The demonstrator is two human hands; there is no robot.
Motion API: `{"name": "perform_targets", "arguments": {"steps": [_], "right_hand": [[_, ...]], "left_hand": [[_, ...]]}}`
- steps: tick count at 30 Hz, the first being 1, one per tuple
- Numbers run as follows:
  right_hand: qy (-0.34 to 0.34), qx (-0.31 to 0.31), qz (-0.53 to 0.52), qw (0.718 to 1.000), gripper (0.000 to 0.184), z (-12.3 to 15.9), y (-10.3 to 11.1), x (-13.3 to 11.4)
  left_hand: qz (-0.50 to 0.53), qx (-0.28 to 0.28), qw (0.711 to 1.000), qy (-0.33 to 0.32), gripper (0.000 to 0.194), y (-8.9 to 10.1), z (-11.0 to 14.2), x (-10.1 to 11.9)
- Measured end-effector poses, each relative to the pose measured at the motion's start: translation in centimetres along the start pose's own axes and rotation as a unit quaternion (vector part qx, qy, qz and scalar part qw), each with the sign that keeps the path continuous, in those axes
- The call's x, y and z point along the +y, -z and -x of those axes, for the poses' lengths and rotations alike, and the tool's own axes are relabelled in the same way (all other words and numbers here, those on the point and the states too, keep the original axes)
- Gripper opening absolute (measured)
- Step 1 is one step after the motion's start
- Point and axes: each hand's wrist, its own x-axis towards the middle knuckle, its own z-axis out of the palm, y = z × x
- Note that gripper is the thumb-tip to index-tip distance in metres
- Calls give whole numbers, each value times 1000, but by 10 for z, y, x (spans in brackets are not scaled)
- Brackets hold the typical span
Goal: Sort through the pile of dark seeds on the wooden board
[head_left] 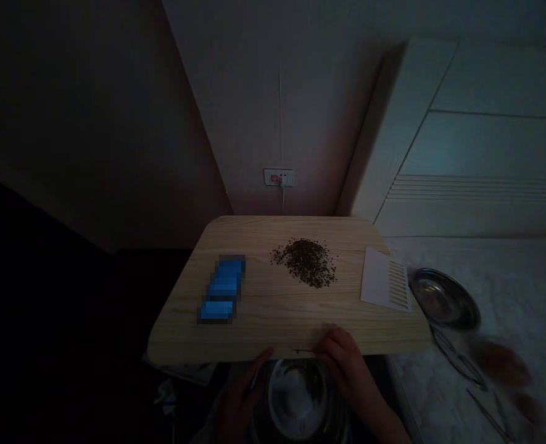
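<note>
My right hand (343, 361) rests at the near edge of a light wooden board table (263, 320). Its fingers are closed on a thin, dark, stick-like tool (306, 351), whose tip lies beside a small dark grain. At the same edge, my left hand (240, 398) has its index finger stretched out; the other fingers are dim and partly hidden. Below the edge, between both hands, a round metal bowl (295, 398) shows. A loose pile of small dark seeds or grains (308, 262) is spread on the tabletop beyond my hands.
A blurred-out blue object (224, 287) lies at the table's left. On the right is a white comb-like plastic piece (384, 280). A metal dish (443, 299) and glasses-like frames (460, 357) lie on the pale bedding (421, 382). A wall socket (279, 177) holds a plug.
</note>
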Motion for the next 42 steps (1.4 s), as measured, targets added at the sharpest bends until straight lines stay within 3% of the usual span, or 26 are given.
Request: {"name": "perform_targets", "arguments": {"steps": [27, 36, 42], "right_hand": [[9, -27, -3, 1000, 11, -1, 4, 0], [-36, 6, -74, 997, 10, -3, 1, 9], [-66, 40, -137, 988, 13, -14, 5, 10]], "left_hand": [[-13, -6, 1000, -6, 39, 0, 0, 2], [-7, -20, 1000, -6, 40, 1, 1, 3], [-7, 1, 1000, -2, 38, 0, 0, 2]]}}
